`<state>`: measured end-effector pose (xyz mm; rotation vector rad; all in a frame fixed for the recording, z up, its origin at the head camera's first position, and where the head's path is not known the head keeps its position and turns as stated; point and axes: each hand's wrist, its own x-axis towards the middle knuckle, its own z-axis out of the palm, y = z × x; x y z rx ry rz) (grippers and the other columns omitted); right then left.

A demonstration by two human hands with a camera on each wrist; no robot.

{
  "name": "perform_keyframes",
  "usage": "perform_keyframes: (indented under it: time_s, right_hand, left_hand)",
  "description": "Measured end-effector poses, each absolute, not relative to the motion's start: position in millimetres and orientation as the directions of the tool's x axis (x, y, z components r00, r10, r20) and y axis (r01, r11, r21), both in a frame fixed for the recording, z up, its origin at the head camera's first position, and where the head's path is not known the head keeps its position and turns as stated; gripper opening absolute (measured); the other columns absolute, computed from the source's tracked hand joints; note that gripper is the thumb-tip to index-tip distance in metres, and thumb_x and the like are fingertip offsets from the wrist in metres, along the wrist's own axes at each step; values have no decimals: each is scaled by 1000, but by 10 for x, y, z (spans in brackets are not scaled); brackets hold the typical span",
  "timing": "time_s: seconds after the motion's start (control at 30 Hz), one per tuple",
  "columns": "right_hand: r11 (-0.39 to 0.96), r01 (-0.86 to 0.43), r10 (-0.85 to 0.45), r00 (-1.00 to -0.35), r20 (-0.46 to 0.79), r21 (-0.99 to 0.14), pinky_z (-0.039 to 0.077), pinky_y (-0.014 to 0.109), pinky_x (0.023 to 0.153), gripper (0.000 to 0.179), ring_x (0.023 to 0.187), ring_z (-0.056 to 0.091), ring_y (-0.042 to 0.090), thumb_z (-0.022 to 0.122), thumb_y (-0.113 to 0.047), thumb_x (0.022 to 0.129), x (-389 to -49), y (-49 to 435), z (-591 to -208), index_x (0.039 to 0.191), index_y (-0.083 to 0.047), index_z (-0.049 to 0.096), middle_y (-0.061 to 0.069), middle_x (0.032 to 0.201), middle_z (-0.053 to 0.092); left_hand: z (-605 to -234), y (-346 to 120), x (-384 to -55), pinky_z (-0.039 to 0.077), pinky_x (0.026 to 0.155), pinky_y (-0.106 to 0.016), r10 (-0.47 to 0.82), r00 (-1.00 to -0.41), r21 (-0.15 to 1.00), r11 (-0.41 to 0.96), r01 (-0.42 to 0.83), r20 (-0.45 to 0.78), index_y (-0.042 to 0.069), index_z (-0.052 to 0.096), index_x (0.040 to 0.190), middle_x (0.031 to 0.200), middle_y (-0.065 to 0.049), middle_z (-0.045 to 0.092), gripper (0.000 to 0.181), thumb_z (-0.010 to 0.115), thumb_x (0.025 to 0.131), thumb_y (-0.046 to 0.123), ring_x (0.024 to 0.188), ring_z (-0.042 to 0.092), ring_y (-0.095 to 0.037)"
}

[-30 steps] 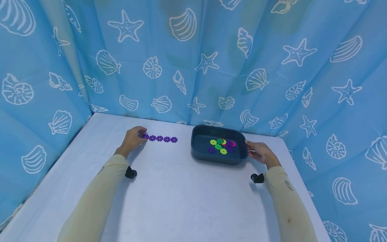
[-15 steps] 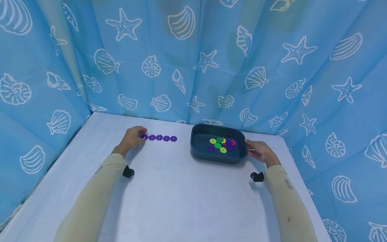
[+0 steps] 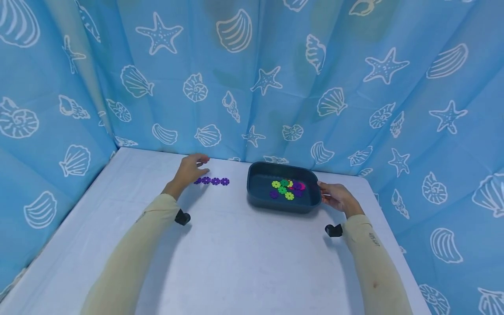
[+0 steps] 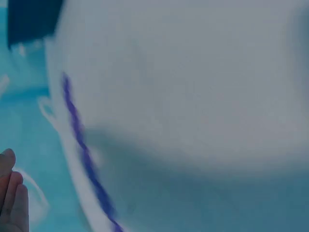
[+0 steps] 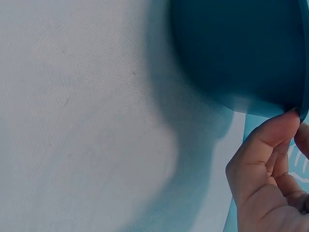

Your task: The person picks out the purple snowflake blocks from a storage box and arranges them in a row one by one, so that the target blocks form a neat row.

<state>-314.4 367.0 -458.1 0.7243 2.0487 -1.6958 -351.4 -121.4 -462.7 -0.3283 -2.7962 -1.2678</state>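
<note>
A row of purple notched plastic discs (image 3: 215,180) lies on the white table, linked or edge to edge. In the left wrist view the purple row (image 4: 87,157) is blurred. My left hand (image 3: 188,171) hovers over the row's left end, thumb and fingers apart, nothing seen between them; it hides that end. My right hand (image 3: 339,197) holds the right rim of a dark blue-grey tray (image 3: 281,205). The right wrist view shows the thumb and fingers of that hand (image 5: 265,174) pinching the tray's edge. Inside lie several yellow-green discs (image 3: 289,196), green, purple and pink ones.
A blue curtain (image 3: 232,65) with white shell prints hangs behind the table and at both sides. The tray stands near the table's back edge, right of the row. White tabletop (image 3: 252,262) stretches in front of both. Black wrist cameras (image 3: 334,230) sit by the cuffs.
My left hand has let go of the row's left end, lifted and shifted to the right, its fingers spreading. The right hand stays on the tray's rim.
</note>
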Motion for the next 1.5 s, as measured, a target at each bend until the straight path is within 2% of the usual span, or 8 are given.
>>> perform_keyframes:
  time_s: [0.23, 0.4, 0.6, 0.73, 0.97, 1.1, 1.5]
  right_hand:
    - [109, 591, 130, -805, -578, -799, 54, 21, 73, 57, 84, 54, 16, 58, -34, 98, -3127, 3711, -4593, 140, 0, 41, 11, 112, 49]
    - [120, 586, 143, -809, -570, -802, 55, 20, 70, 55, 79, 56, 13, 61, -34, 97, -3123, 3702, -4599, 137, 0, 44, 9, 108, 52]
    - [126, 573, 136, -819, -558, -810, 54, 20, 67, 48, 75, 57, 11, 61, -33, 97, -3113, 3673, -4614, 129, 0, 49, 7, 103, 54]
    - [124, 580, 124, -814, -568, -805, 54, 20, 67, 47, 75, 55, 12, 59, -33, 98, -3116, 3681, -4637, 129, 0, 49, 8, 104, 53]
    - [113, 588, 148, -807, -572, -801, 54, 21, 68, 49, 78, 55, 14, 60, -34, 97, -3130, 3715, -4613, 130, 0, 48, 10, 107, 51]
    - [107, 588, 149, -807, -572, -802, 54, 21, 69, 49, 78, 55, 14, 60, -33, 98, -3128, 3710, -4598, 131, 1, 47, 10, 108, 51]
    - [95, 603, 150, -796, -587, -792, 55, 22, 72, 49, 81, 56, 15, 59, -33, 98, -3147, 3694, -4600, 133, 0, 46, 10, 110, 51]
  left_hand:
    - [-4397, -443, -3545, 46, 102, -33, 266, -937, 807, 486, 335, 228, 3, 60, 126, 122, -11, 62, 41, 72, 87, 3, 117, 58, -24]
    - [-4382, 82, -3511, 48, 99, -32, 353, -892, 813, 406, 417, 281, -1, 62, 122, 119, -14, 64, 38, 73, 85, -1, 113, 60, -25]
    - [-4492, 581, -3420, 48, 97, -31, 443, -870, 800, 431, 417, 216, -1, 62, 124, 120, -12, 64, 41, 73, 86, 3, 112, 60, -24]
    - [-4574, 815, -3352, 50, 95, -31, 480, -862, 801, 445, 401, 164, 0, 62, 124, 120, -10, 64, 41, 73, 84, -1, 112, 60, -23]
    - [-4720, 1031, -3290, 50, 94, -27, 551, -832, 739, 530, 416, 73, 3, 65, 122, 118, -8, 66, 42, 75, 82, -2, 110, 61, -19]
    - [-4748, 1034, -3296, 50, 95, -28, 566, -823, 729, 545, 414, 45, 1, 65, 121, 118, -10, 66, 41, 75, 82, -2, 111, 61, -21]
    - [-4748, 1024, -3300, 51, 93, -31, 552, -832, 634, 666, 392, -65, 3, 65, 122, 117, -10, 66, 36, 68, 86, -5, 111, 60, -21]
